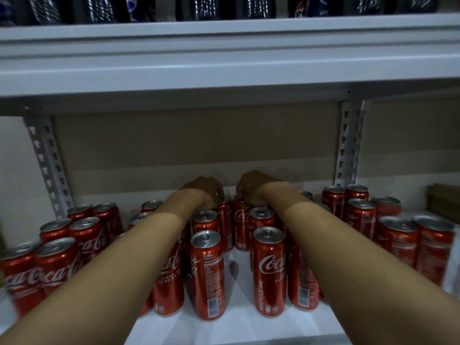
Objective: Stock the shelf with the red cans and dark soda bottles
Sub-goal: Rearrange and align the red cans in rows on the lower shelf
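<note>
Both arms reach deep into the lower shelf. My left hand sits at the back of the middle rows, its fingers curled down over the top of a rear can. My right hand is just beside it, fingers curled on the rim of the neighbouring back can. The two cans stand upright, touching or nearly so, close to the brown back panel.

Red cans fill the white shelf in rows: a cluster at left, two short rows in the middle under my forearms, another cluster at right. A bare strip of shelf runs between the two middle rows.

On the upper shelf, the bottoms of the dark soda bottles stand in a line, partly cut off by the frame's top edge.
</note>
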